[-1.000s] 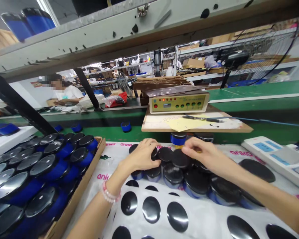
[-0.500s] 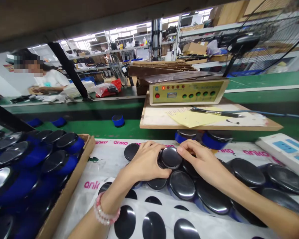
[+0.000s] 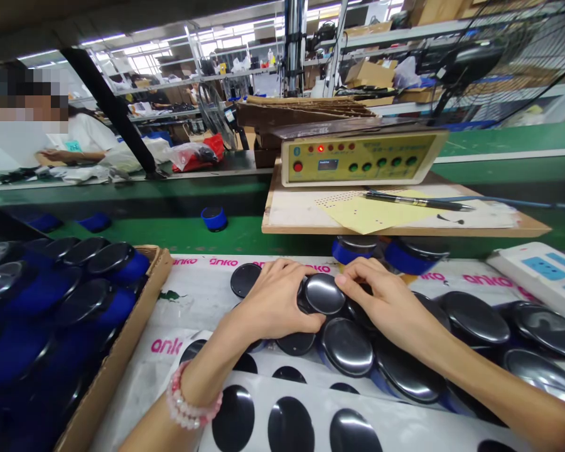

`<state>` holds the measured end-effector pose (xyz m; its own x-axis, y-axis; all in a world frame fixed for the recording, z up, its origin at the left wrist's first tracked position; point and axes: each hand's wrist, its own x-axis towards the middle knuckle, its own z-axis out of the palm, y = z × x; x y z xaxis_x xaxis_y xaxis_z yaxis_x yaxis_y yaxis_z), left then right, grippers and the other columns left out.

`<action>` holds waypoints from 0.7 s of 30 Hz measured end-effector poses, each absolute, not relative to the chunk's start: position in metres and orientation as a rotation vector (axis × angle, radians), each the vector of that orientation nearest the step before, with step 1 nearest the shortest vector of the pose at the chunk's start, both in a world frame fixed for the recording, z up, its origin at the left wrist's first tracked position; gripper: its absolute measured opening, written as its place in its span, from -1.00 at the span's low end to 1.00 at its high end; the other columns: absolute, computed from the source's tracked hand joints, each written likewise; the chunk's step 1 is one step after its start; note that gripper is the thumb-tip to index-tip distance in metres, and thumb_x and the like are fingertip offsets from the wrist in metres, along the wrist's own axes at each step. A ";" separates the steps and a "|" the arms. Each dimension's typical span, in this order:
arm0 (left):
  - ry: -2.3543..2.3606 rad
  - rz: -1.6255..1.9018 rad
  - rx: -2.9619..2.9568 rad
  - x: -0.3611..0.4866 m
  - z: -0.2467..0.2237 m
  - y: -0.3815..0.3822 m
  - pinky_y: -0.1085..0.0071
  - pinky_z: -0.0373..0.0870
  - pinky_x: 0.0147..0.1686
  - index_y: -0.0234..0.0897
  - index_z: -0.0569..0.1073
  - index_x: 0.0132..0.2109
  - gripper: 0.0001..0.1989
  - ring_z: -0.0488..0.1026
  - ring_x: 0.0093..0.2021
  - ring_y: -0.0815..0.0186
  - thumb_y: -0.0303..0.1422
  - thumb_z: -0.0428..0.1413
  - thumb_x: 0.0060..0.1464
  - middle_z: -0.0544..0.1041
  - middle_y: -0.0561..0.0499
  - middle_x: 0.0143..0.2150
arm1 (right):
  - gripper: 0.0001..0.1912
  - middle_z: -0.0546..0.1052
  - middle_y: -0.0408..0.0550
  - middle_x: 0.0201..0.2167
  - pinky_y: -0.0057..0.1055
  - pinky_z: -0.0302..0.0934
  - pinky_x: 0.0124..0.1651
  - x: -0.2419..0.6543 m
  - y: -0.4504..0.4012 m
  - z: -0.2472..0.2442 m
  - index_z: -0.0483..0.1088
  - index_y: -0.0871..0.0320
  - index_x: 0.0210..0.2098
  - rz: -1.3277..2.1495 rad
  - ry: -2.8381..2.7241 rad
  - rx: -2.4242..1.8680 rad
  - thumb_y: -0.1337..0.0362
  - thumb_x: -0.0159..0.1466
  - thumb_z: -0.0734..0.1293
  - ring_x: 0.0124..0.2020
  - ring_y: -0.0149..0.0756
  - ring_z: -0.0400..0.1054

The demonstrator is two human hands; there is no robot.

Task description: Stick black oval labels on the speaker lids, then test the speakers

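My left hand point(image 3: 277, 301) is wrapped round the left side of a round black-topped device point(image 3: 324, 294), thumb at the near side and fingers at the far side. At the device's right rim rests my right hand point(image 3: 374, 285), its thumb and fingers drawn together there; what lies between those fingertips is hidden. Similar devices with glossy black tops and blue sides stand close around, one black-topped device point(image 3: 347, 346) just in front. Nearer to me lie white sheets point(image 3: 263, 389) bearing black round stickers point(image 3: 290, 425).
On the left stands a cardboard box point(image 3: 117, 351) packed with blue, black-topped devices. A control box point(image 3: 362, 160) with a lit red lamp sits on a wooden shelf point(image 3: 292, 213), beside a pen point(image 3: 419, 201) and yellow paper. Another person point(image 3: 75, 141) works across the green bench.
The camera view has shifted slightly. Both hands keep about the same hold on the device; its top now shows a broader sheen.
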<state>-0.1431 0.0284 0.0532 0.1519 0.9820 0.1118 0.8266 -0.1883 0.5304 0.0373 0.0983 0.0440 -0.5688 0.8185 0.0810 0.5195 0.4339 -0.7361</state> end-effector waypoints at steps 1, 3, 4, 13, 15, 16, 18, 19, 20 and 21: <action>1.734 0.626 2.092 -0.143 0.053 0.028 0.20 0.20 0.04 -0.17 0.37 0.01 -0.46 0.28 0.03 0.15 -0.22 0.24 -0.18 0.45 0.05 -0.03 | -0.65 0.33 -0.07 -0.39 -0.22 0.06 -0.11 0.037 0.098 0.044 0.20 0.13 -0.51 0.931 -2.266 -1.132 0.03 0.26 0.13 -0.22 -0.22 0.18; 1.740 0.623 2.091 -0.143 0.052 0.028 0.19 0.20 0.04 -0.17 0.37 0.01 -0.47 0.28 0.03 0.15 -0.22 0.24 -0.18 0.46 0.06 -0.02 | -0.66 0.33 -0.06 -0.39 -0.22 0.06 -0.11 0.037 0.098 0.043 0.20 0.13 -0.51 0.902 -2.276 -1.130 0.04 0.26 0.13 -0.22 -0.21 0.17; 1.743 0.619 2.090 -0.143 0.051 0.028 0.19 0.19 0.05 -0.17 0.37 0.01 -0.47 0.28 0.04 0.14 -0.23 0.24 -0.18 0.46 0.05 -0.02 | -0.67 0.34 -0.06 -0.40 -0.21 0.06 -0.12 0.036 0.098 0.043 0.20 0.13 -0.51 0.886 -2.281 -1.128 0.05 0.26 0.13 -0.22 -0.21 0.17; 1.745 0.612 2.102 -0.143 0.052 0.030 0.19 0.19 0.05 -0.17 0.37 0.01 -0.47 0.27 0.04 0.15 -0.24 0.23 -0.17 0.46 0.05 -0.01 | -0.69 0.34 -0.04 -0.43 -0.20 0.06 -0.15 0.034 0.095 0.041 0.19 0.14 -0.52 0.777 -2.302 -1.124 0.11 0.27 0.14 -0.26 -0.20 0.14; 1.749 0.601 2.096 -0.143 0.052 0.030 0.19 0.19 0.05 -0.17 0.37 0.00 -0.49 0.27 0.04 0.15 -0.24 0.23 -0.16 0.46 0.06 -0.02 | -0.70 0.33 -0.04 -0.43 -0.22 0.07 -0.17 0.034 0.095 0.041 0.18 0.14 -0.52 0.748 -2.302 -1.117 0.12 0.27 0.15 -0.27 -0.20 0.14; 1.750 0.596 2.095 -0.143 0.052 0.030 0.19 0.19 0.05 -0.17 0.37 0.00 -0.49 0.27 0.04 0.16 -0.23 0.23 -0.16 0.46 0.06 -0.02 | -0.70 0.33 -0.04 -0.43 -0.22 0.07 -0.18 0.034 0.095 0.040 0.18 0.14 -0.52 0.735 -2.302 -1.113 0.12 0.27 0.15 -0.27 -0.21 0.14; 1.749 0.591 2.100 -0.143 0.051 0.030 0.19 0.19 0.04 -0.18 0.37 0.00 -0.49 0.27 0.04 0.16 -0.23 0.23 -0.16 0.46 0.06 -0.03 | -0.71 0.32 -0.05 -0.43 -0.24 0.07 -0.19 0.034 0.096 0.039 0.18 0.14 -0.51 0.712 -2.304 -1.110 0.12 0.27 0.16 -0.28 -0.21 0.14; 1.748 0.595 2.106 -0.143 0.051 0.029 0.20 0.19 0.04 -0.18 0.37 0.00 -0.49 0.28 0.03 0.16 -0.23 0.23 -0.17 0.46 0.06 -0.04 | -0.71 0.32 -0.05 -0.43 -0.25 0.07 -0.20 0.034 0.096 0.038 0.18 0.14 -0.51 0.700 -2.306 -1.109 0.13 0.28 0.16 -0.28 -0.22 0.14; 1.747 0.602 2.111 -0.143 0.050 0.029 0.20 0.19 0.05 -0.18 0.37 0.00 -0.48 0.28 0.03 0.16 -0.23 0.23 -0.17 0.46 0.06 -0.04 | -0.72 0.32 -0.05 -0.43 -0.25 0.07 -0.20 0.034 0.096 0.037 0.18 0.14 -0.51 0.687 -2.308 -1.106 0.14 0.28 0.16 -0.28 -0.22 0.14; 1.745 0.606 2.114 -0.143 0.050 0.029 0.20 0.18 0.05 -0.17 0.37 0.00 -0.48 0.28 0.03 0.16 -0.23 0.23 -0.16 0.46 0.05 -0.04 | -0.72 0.31 -0.05 -0.43 -0.25 0.07 -0.20 0.035 0.096 0.036 0.18 0.14 -0.50 0.673 -2.311 -1.100 0.14 0.28 0.16 -0.28 -0.22 0.14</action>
<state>-0.1428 0.0293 0.0498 0.1577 0.9811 0.1123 0.8395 -0.1931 0.5079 0.0347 0.0959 0.0364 -0.5555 0.8030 0.2160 0.5614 0.5538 -0.6150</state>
